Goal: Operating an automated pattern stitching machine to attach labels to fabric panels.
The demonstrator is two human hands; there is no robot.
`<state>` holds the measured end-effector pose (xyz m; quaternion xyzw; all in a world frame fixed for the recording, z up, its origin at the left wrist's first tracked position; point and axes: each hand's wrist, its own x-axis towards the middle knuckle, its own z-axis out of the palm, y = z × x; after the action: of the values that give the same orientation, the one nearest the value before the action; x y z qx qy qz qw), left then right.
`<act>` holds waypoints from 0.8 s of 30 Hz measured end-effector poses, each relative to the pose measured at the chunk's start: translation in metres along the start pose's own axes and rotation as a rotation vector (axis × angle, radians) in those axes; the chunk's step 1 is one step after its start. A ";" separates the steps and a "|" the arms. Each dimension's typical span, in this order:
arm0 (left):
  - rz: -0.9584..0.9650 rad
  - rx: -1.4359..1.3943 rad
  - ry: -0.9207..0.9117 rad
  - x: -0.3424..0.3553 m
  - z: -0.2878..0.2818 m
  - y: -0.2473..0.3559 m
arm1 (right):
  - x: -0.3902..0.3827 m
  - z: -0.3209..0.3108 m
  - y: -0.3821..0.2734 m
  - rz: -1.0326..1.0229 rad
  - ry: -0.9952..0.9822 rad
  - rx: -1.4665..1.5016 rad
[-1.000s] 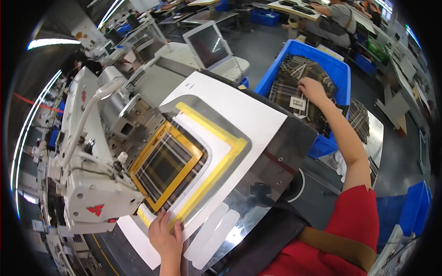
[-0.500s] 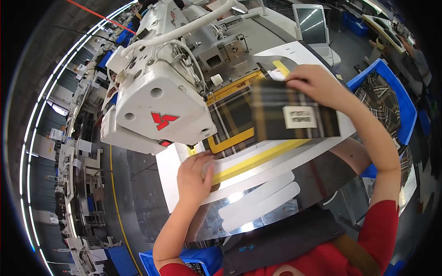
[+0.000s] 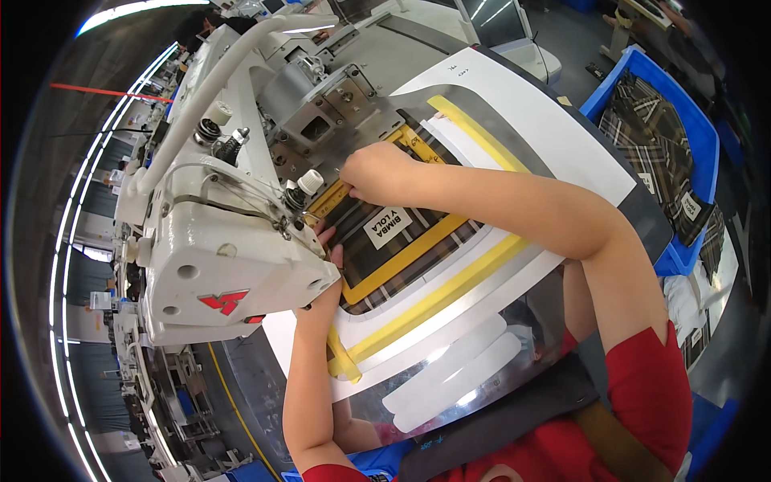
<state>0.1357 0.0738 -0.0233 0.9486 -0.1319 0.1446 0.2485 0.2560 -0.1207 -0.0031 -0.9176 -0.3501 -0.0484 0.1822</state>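
Note:
In the head view my right hand (image 3: 381,175) reaches across to the upper edge of the yellow frame (image 3: 401,281), its fingers curled down on something hidden beneath them. A dark plaid piece (image 3: 426,221) with a white label (image 3: 388,226) lies flat within the frame, beside the white sewing machine head (image 3: 225,281). My left hand (image 3: 328,265) is at the frame's left side, partly hidden by the machine, with visible fingers stretched apart along the fabric. White card and a grey plate with yellow tape strips (image 3: 438,300) surround the frame.
A blue bin (image 3: 594,96) of plaid pieces, some labelled, stands at the right. A small grey screen (image 3: 502,24) is at the back. The metal table top (image 3: 530,313) carries two white pads (image 3: 450,369) near my body. A factory aisle runs along the left.
My right hand has brought a labelled plaid piece from the bin into the frame and moved left to its upper edge. My left hand has shifted up behind the machine head.

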 end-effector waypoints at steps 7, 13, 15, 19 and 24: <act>0.066 0.046 0.051 -0.004 0.000 -0.013 | -0.029 -0.004 -0.012 -0.238 0.209 0.060; 0.063 0.020 0.004 -0.004 0.000 -0.008 | -0.086 0.012 -0.046 -0.551 0.079 0.288; 0.062 0.029 0.036 -0.006 -0.003 -0.002 | -0.087 0.010 -0.048 -0.528 0.037 0.227; 0.081 -0.120 0.084 -0.009 -0.001 -0.006 | -0.088 0.014 -0.057 -0.540 0.071 0.094; 0.143 -0.107 0.120 -0.007 -0.001 -0.006 | -0.093 0.014 -0.058 -0.505 0.086 0.156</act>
<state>0.1308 0.0805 -0.0277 0.9119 -0.1917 0.2113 0.2952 0.1476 -0.1333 -0.0186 -0.7815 -0.5624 -0.1044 0.2491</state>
